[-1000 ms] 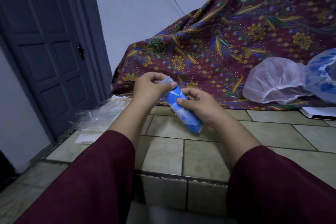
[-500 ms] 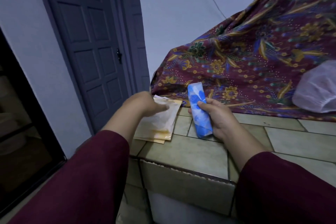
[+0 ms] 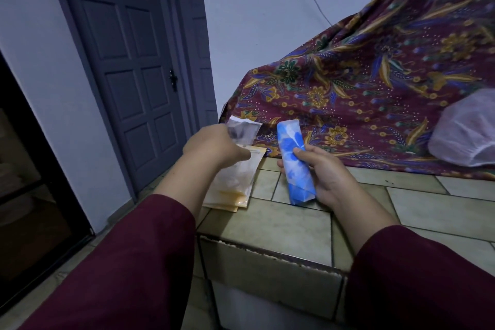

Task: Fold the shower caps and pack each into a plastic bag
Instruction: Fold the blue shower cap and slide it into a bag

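Since half a sec ago, our left hand (image 3: 214, 146) has lifted one clear plastic bag (image 3: 242, 128) off the stack of bags (image 3: 235, 182); before, that hand lay flat on the pile. A full sec ago both hands were together on the cap, w/ no bag in play.

Left hand now pinches the bag's lower edge, fingers curled round it, and the bag's top stands up above the knuckles. We can't tell if its mouth is open. Right hand (image 3: 321, 177) grips the folded shower cap (image 3: 294, 161), blue w/ white blotches, folded into a long narrow strip and held near upright, thumb across its front. The two hands are apart, bag and cap just beside each other but not touching.

What it means, as we judge it: folding of this cap is done, and packing is about to start. Next move likely needs the bag mouth opened, then the strip slid in end first. Thin film may cling shut.

Further out: the stack lies on a tiled ledge (image 3: 294, 225), near its left end. Behind it hangs a maroon floral cloth (image 3: 388, 75). At far right, an unfolded pale shower cap (image 3: 466, 136) rests against the cloth, still to do. A grey panelled door (image 3: 128, 61) stands at left.
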